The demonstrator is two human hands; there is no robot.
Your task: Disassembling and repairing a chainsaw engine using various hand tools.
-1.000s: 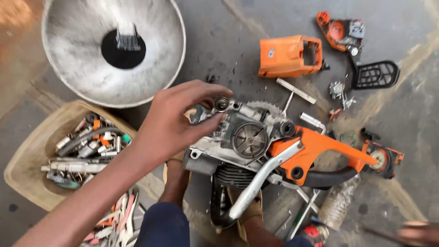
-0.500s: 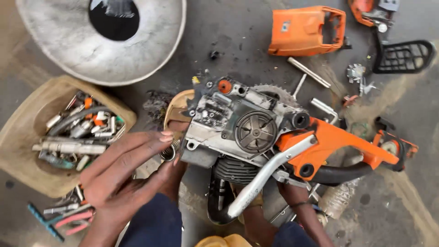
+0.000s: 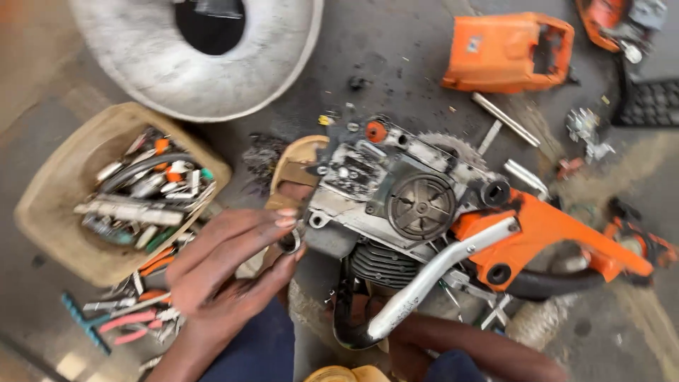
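A stripped chainsaw body (image 3: 417,205) lies in the middle, with a grey engine casing, an orange rear handle (image 3: 559,233) and a silver front handle bar (image 3: 424,283). My left hand (image 3: 226,276) is just left of the casing. Its fingertips pinch a small metal ring (image 3: 290,242) close to the casing's lower left corner. My right forearm (image 3: 481,350) comes in from the bottom and runs under the saw. The right hand itself is hidden behind the handle bar and the engine.
A tan tray (image 3: 42,212) of loose tools and parts sits at left, with pliers and a teal T-handle tool (image 3: 85,322) below it. A big metal bowl (image 3: 212,71) is at top. An orange saw cover (image 3: 506,53) and scattered parts lie at upper right. A tan sandal (image 3: 297,159) is beside the saw.
My left hand has drawn back from the top of the engine to its lower left side and now holds the small ring. The view has shifted closer and downward.
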